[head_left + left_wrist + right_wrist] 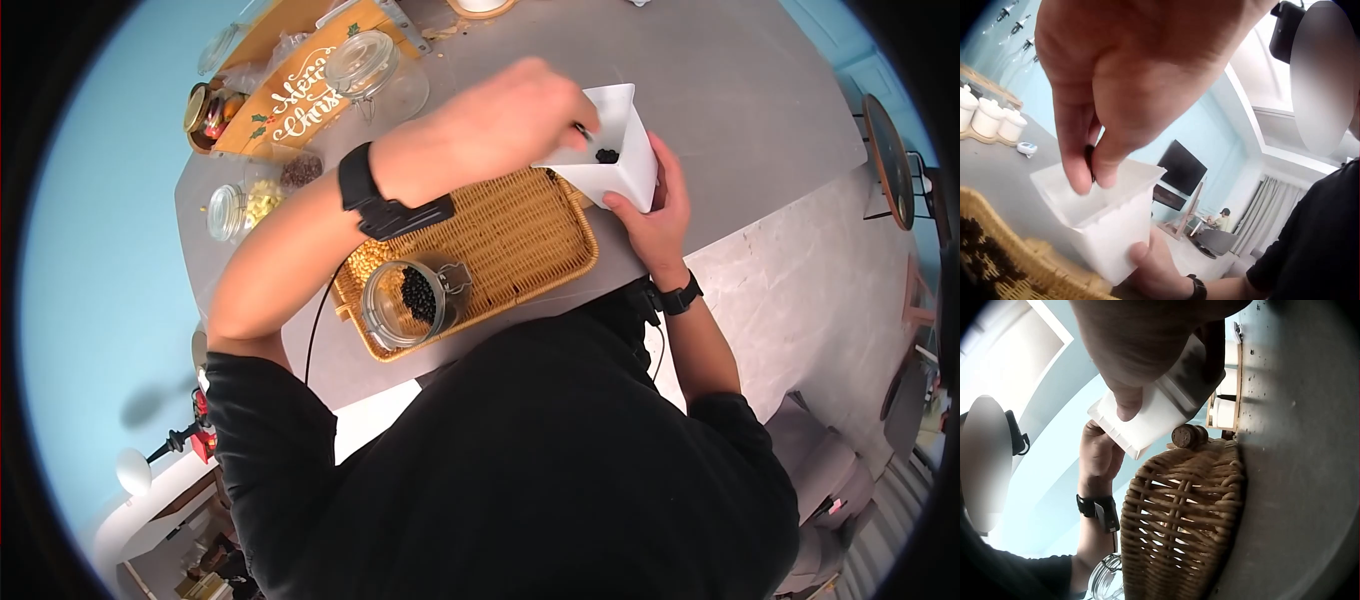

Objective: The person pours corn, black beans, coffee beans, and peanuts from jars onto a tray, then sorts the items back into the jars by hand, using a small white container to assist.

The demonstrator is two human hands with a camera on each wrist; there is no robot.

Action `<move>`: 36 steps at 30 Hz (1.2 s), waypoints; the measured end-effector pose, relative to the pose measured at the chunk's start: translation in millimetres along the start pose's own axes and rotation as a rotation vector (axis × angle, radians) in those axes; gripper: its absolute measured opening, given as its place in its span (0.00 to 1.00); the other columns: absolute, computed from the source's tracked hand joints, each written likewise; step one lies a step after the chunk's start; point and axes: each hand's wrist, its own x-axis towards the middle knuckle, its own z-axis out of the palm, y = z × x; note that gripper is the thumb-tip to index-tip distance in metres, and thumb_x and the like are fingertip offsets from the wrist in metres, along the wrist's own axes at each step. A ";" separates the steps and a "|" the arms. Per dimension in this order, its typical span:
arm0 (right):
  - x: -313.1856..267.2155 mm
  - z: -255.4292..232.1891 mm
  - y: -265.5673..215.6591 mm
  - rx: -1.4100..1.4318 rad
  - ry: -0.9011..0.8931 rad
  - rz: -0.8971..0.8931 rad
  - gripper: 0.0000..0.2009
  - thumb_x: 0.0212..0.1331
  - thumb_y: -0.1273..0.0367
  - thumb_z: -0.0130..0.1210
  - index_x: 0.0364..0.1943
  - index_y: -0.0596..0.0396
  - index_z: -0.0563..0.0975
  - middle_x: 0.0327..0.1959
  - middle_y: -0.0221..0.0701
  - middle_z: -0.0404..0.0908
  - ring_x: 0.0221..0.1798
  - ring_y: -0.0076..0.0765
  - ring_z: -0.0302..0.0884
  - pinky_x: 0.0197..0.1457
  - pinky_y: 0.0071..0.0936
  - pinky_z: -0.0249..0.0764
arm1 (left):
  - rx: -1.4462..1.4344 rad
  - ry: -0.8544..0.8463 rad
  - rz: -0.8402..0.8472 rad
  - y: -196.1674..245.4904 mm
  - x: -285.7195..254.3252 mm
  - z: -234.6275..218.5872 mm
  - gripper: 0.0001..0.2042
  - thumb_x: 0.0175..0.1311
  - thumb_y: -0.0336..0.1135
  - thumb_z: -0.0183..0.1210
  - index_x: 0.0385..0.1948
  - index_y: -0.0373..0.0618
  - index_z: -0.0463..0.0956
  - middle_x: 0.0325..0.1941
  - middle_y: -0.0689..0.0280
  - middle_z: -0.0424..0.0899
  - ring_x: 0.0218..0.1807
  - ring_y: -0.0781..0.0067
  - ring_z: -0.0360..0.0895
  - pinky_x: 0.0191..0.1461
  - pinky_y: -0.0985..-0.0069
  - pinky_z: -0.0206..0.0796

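Note:
My left hand [515, 115] reaches across to a white tapered container [632, 182]. Its thumb and fingers pinch a small dark thing [1090, 161] at the container's mouth; its kind cannot be made out. My right hand [664, 222] grips the container from the outer side, thumb on the near wall, and holds it tilted past the basket's far right corner. A little black clump [607, 156] lies inside. Below my left wrist, a glass jar [376, 312] with black beans [418, 296] lies on its side in the wicker basket [500, 240].
Yellow kernels [368, 262] lie in the basket beside the jar. Farther left stand a clip-top glass jar [400, 85], a wooden "Merry Christmas" box [290, 105] and a jar of pale pieces [228, 212]. White lidded canisters [988, 117] stand at the far side of the grey table [700, 60].

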 end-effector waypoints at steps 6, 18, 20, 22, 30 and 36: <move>-0.6 0.1 -3.4 -0.015 0.034 0.001 0.48 0.55 0.64 0.88 0.80 0.56 0.73 0.75 0.39 0.78 0.75 0.42 0.80 0.72 0.40 0.84 | -0.072 0.141 0.050 -10.7 -5.7 -5.1 0.14 0.66 0.27 0.75 0.53 0.39 0.91 0.46 0.52 0.94 0.45 0.48 0.92 0.49 0.61 0.84; -2.1 0.5 -3.1 -0.007 0.006 0.002 0.47 0.55 0.64 0.88 0.80 0.56 0.73 0.75 0.39 0.78 0.75 0.42 0.81 0.72 0.41 0.84 | 0.236 -0.231 -0.363 -50.7 -109.0 52.3 0.24 0.71 0.19 0.61 0.68 0.22 0.75 0.51 0.39 0.88 0.55 0.34 0.87 0.60 0.49 0.82; 0.0 0.9 -5.0 -0.024 0.008 0.001 0.47 0.55 0.64 0.88 0.80 0.56 0.73 0.76 0.39 0.78 0.75 0.42 0.81 0.71 0.41 0.85 | 0.194 -0.163 -0.346 -51.6 -102.7 57.1 0.22 0.70 0.18 0.61 0.66 0.22 0.76 0.53 0.38 0.87 0.57 0.34 0.87 0.62 0.49 0.82; 1.0 1.1 -2.5 -0.026 0.005 -0.012 0.47 0.55 0.64 0.88 0.80 0.56 0.73 0.76 0.39 0.78 0.75 0.42 0.81 0.71 0.41 0.85 | 0.142 -0.147 -0.293 -55.4 -93.1 58.8 0.22 0.69 0.18 0.62 0.66 0.23 0.77 0.55 0.38 0.87 0.58 0.34 0.87 0.63 0.49 0.81; 0.5 0.8 -2.5 -0.027 0.017 -0.008 0.47 0.55 0.65 0.88 0.80 0.57 0.73 0.76 0.39 0.77 0.75 0.43 0.80 0.73 0.42 0.84 | -0.040 -0.144 -0.253 -64.6 -82.0 53.8 0.28 0.61 0.25 0.79 0.63 0.29 0.80 0.55 0.44 0.89 0.58 0.36 0.87 0.63 0.51 0.82; 0.8 0.5 0.7 -0.018 0.001 -0.017 0.47 0.56 0.65 0.87 0.80 0.58 0.73 0.76 0.40 0.77 0.75 0.43 0.80 0.73 0.42 0.84 | -0.073 -0.168 -0.266 -73.2 -82.6 56.0 0.24 0.61 0.26 0.79 0.58 0.32 0.81 0.51 0.47 0.89 0.53 0.41 0.89 0.56 0.51 0.82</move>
